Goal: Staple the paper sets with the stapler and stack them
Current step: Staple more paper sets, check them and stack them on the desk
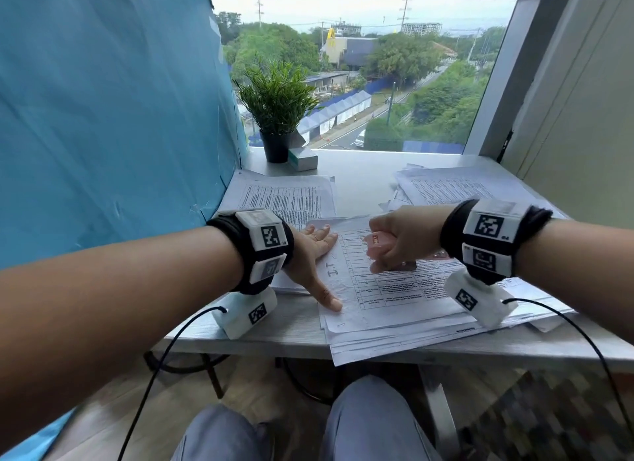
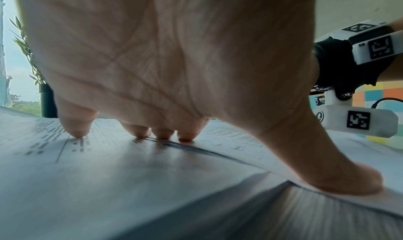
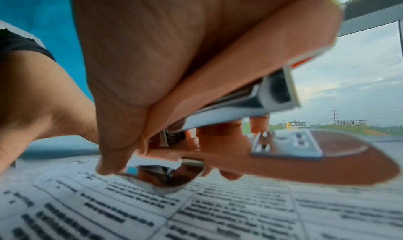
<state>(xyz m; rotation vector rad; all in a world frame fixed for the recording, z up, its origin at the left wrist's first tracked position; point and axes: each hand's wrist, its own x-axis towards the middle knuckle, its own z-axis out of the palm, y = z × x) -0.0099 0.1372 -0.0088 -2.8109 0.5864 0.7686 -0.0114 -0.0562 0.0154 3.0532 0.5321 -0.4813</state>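
Note:
A set of printed papers (image 1: 394, 289) lies on top of a loose pile at the front of the desk. My left hand (image 1: 317, 254) lies flat on its left margin, fingers straight and thumb (image 2: 348, 180) pressing the sheet's edge. My right hand (image 1: 398, 244) grips a pink stapler (image 1: 375, 246) just above the sheet's upper middle. In the right wrist view the stapler (image 3: 294, 154) has its mouth agape, metal anvil showing, with no paper between arm and base; it hovers over the printed text (image 3: 196, 209).
A second paper stack (image 1: 284, 196) lies at the back left, a third stack (image 1: 456, 186) at the back right. A potted plant (image 1: 278, 117) and a small box (image 1: 302, 158) stand by the window. A blue sheet (image 1: 113, 117) walls the left side. Papers overhang the desk's front edge (image 1: 240, 344).

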